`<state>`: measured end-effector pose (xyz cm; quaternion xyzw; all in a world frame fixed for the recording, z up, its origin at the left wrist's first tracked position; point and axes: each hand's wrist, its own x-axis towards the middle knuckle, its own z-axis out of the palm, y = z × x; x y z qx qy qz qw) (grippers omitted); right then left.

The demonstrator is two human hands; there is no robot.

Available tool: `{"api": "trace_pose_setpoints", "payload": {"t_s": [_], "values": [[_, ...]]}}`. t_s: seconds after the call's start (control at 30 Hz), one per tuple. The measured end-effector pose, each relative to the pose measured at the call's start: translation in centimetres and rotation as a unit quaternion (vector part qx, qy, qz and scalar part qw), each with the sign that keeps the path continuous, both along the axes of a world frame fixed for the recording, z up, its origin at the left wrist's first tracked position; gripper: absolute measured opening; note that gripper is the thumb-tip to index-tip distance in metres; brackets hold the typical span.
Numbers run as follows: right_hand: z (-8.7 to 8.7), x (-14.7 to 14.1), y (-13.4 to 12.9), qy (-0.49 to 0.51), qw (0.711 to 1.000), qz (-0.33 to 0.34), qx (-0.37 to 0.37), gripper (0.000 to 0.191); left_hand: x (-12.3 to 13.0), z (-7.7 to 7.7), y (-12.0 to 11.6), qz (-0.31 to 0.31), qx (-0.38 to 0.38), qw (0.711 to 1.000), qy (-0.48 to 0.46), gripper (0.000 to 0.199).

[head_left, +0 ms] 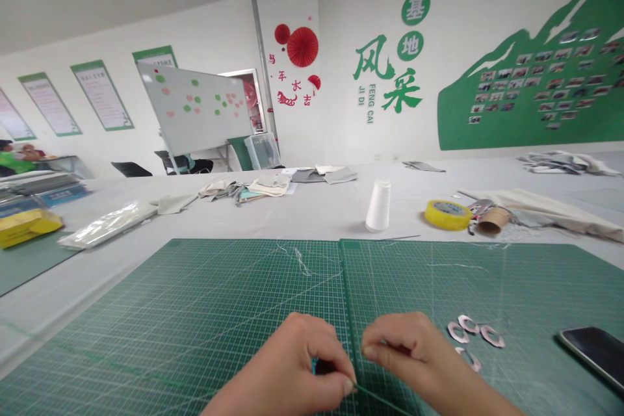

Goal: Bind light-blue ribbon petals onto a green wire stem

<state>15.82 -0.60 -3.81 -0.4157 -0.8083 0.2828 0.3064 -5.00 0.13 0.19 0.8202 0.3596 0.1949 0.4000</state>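
My left hand (312,367) is over the seam between two green cutting mats (234,299), thumb and index finger pinched on a thin green cord (383,398) that runs off toward the lower right. Just right of it, my right hand (414,354) has its thumb and fingertips pressed together; whatever it holds, if anything, is too small to make out. Several small pale rings (492,337) lie on the right mat beside my right hand. Loose white threads (302,263) rest near the far edge of the left mat.
A phone (597,354) lies at the right. Beyond the mats stand a white thread cone (379,207), yellow tape (447,215) and a cardboard roll (493,221). Fabric pieces (268,186) lie farther back. At left are a plastic-wrapped pack (110,224) and a yellow packet (29,227).
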Motion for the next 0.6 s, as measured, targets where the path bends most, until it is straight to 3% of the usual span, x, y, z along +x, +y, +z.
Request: {"api": "trace_pose_setpoints", "payload": {"t_s": [0.17,0.33,0.6], "values": [[-0.1,-0.4,0.0,-0.005,1.000,0.002,-0.011,0.027,-0.3,-0.2,0.2,0.069,-0.084,0.991,-0.076,0.010],[-0.6,-1.1,-0.7,-0.033,0.998,0.001,0.046,0.031,-0.1,-1.0,0.8,0.119,-0.176,0.967,-0.144,0.011],[-1.7,-1.5,-1.5,-0.071,0.990,0.012,0.124,0.029,0.1,-1.3,0.9,0.173,-0.182,0.957,-0.143,0.011]]}}
